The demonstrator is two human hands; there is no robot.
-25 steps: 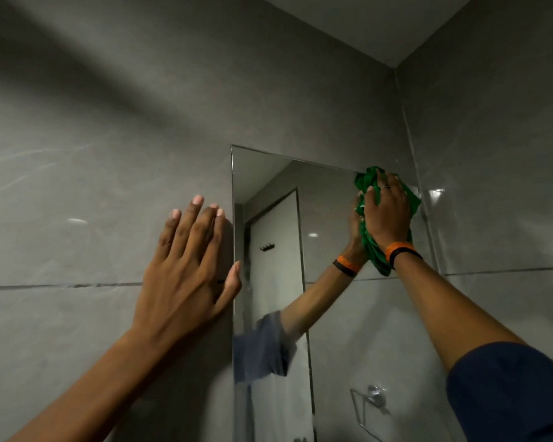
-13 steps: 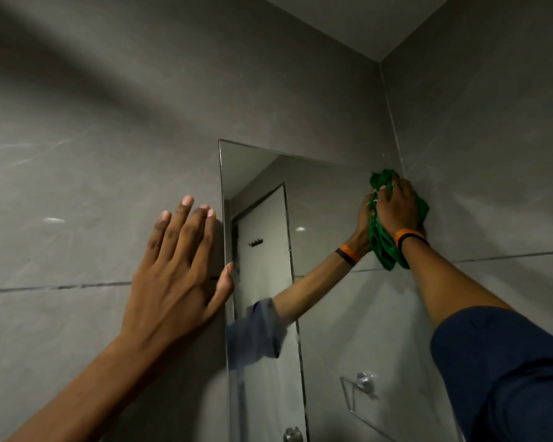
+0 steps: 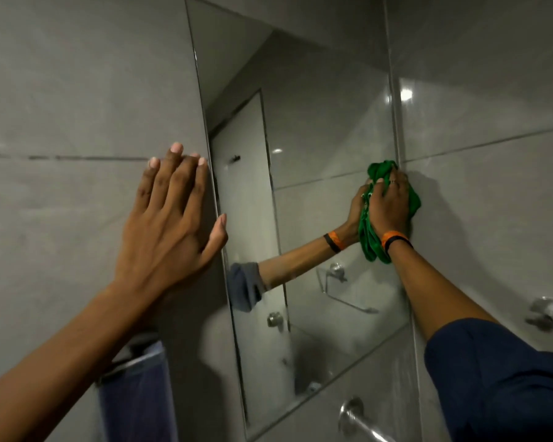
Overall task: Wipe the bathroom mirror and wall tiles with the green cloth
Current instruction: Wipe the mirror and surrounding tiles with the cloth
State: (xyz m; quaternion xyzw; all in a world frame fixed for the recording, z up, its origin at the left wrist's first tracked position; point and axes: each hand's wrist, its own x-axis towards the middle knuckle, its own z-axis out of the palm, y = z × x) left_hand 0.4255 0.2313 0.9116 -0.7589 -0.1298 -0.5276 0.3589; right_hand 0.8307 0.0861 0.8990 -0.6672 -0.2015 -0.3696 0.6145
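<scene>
The tall frameless mirror (image 3: 316, 122) hangs on grey wall tiles (image 3: 77, 90) in the corner. My right hand (image 3: 388, 205) presses the bunched green cloth (image 3: 369, 240) against the mirror's right edge, where it meets the side wall, about halfway down the glass. An orange and black band circles that wrist. My left hand (image 3: 170, 215) lies flat on the tile beside the mirror's left edge, fingers spread, thumb touching the glass. The mirror reflects my right arm and the cloth.
A dark blue towel (image 3: 138, 397) hangs on a rail at lower left under my left forearm. A chrome fitting (image 3: 548, 312) sticks out of the right wall. A chrome pipe (image 3: 358, 419) sits below the mirror.
My right hand has slid the cloth down the mirror's right edge from the top corner. The view has dropped, bringing the mirror's lower part, the towel and the fittings into sight. My left hand stays flat.
</scene>
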